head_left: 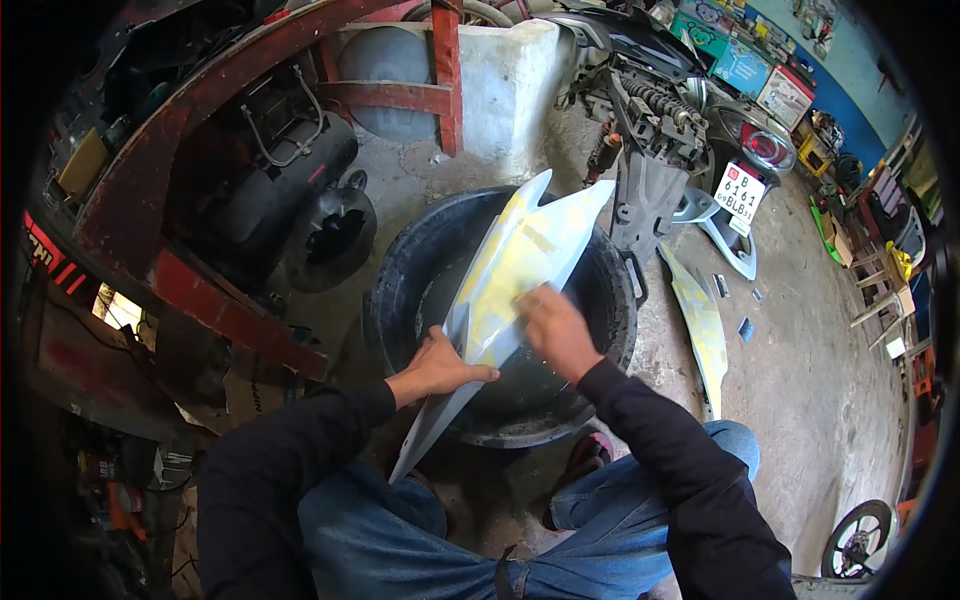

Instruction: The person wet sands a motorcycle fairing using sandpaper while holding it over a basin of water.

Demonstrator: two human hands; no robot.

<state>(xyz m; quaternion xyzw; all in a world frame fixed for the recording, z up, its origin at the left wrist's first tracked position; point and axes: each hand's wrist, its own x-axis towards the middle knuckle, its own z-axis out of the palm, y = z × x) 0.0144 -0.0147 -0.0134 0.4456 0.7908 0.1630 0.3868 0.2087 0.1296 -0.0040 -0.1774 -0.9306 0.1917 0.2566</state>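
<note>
Over the black tub (402, 270): a long pale panel (508, 262) with yellow patches, slanting from a forked end at the upper right to a narrow tip near the left knee; whether it rests on the rim cannot be told.
Left hand (436, 364): clasped on the panel's left edge, thumb lying across its face; some of the fingers are hard to make out.
Right hand (560, 328): fingers bent against the panel's right side, blurred; whether something sits beneath them cannot be told.
Tub's inside: partly covered by the panel and the hands; its dark bottom is hard to read.
Shoes (592, 453): mostly hidden below the tub and the jeans (610, 520).
Floor at right: a second panel (702, 318), narrower, also yellow-patched, its lower end by the right knee; small blue pieces (746, 329) lie just beside it, too small to identify.
Beyond the tub: a partly stripped motorcycle (655, 100) with a white number plate (738, 197), its far end cut off at the top.
Left side: a dark tank (265, 165), partly behind a red frame (390, 96).
Lower right: a wheel (857, 540), clipped by the dark lens rim.
</note>
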